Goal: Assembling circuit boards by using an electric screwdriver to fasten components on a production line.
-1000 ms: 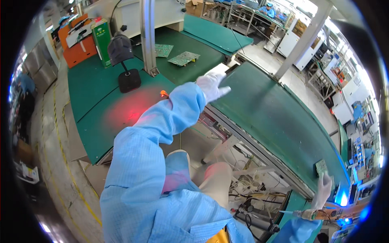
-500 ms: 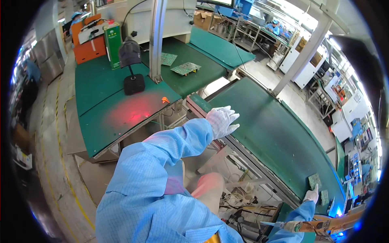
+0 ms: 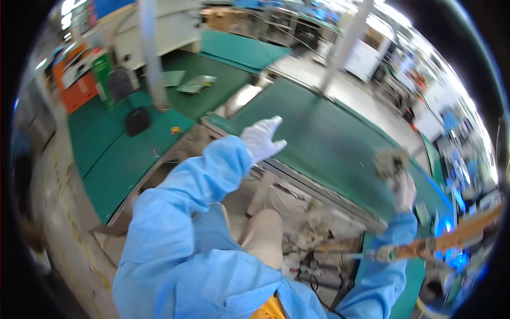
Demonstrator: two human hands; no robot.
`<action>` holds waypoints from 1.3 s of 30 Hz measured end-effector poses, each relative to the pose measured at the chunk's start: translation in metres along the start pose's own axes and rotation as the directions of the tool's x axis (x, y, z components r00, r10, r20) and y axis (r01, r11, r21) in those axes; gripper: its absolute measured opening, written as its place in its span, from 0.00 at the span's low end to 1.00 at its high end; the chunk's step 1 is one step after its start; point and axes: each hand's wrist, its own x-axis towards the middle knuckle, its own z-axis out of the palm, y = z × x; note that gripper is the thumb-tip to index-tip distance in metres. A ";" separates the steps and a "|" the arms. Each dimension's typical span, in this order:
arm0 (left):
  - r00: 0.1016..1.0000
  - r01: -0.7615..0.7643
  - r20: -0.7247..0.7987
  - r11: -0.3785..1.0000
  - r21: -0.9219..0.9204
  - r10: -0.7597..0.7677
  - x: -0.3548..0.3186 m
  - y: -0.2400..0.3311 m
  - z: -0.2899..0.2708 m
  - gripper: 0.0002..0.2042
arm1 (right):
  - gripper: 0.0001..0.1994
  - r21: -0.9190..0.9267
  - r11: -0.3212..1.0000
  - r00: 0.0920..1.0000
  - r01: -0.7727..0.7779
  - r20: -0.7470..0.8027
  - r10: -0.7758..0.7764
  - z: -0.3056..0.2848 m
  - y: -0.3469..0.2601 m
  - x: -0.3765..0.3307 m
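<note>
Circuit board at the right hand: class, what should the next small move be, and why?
Probably bring the left hand toward the circuit board: the right hand appears to hold it alone, near one edge, while the left hand is open and empty by the green surface.
</note>
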 end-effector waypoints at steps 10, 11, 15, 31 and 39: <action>0.765 0.577 0.503 -0.081 -0.813 0.401 -0.014 0.107 0.004 0.33 | 0.13 0.441 0.847 0.824 -0.296 0.566 -0.006 0.064 -0.075 -0.087; 0.730 0.617 0.487 -0.155 -0.771 0.479 -0.019 0.113 0.000 0.33 | 0.13 0.443 0.836 0.822 -0.323 0.570 0.015 0.068 -0.077 -0.093; 0.695 0.650 0.425 -0.255 -0.716 0.579 -0.031 0.115 -0.007 0.30 | 0.13 0.420 0.828 0.783 -0.371 0.621 0.035 0.065 -0.072 -0.100; 0.975 -0.184 -0.025 0.745 -0.642 0.220 -0.036 0.128 -0.023 0.41 | 0.14 -0.120 0.976 0.947 0.181 0.287 -0.141 0.062 -0.092 -0.116; 0.720 -0.689 -0.036 0.719 0.089 0.693 -0.008 0.186 -0.022 0.47 | 0.09 -0.717 0.284 0.754 0.637 0.503 -0.422 0.083 -0.086 -0.120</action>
